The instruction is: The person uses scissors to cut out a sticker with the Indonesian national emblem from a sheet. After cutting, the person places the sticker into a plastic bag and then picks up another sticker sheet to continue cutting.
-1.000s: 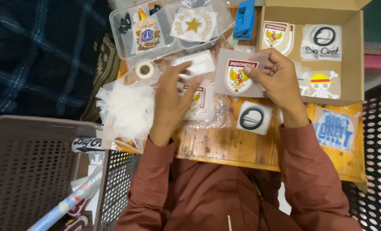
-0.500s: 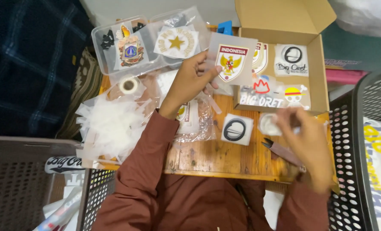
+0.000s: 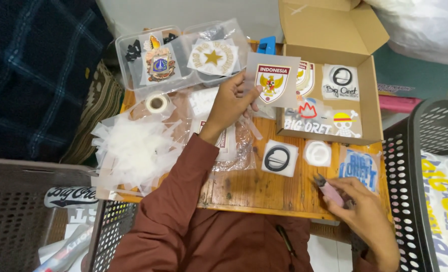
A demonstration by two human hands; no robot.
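Both hands point(image 3: 231, 103) near table edges point(image 3: 264, 210)

Tape roll point(image 3: 157, 103) left of cardboard box point(image 3: 370, 95).

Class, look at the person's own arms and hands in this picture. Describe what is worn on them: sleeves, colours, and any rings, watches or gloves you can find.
Both arms wear long sleeves of a plain reddish-brown cloth, reaching to the wrists: the left sleeve, the right sleeve barely in view. The left hand and right hand are bare: no gloves. No ring, watch or bracelet shows.
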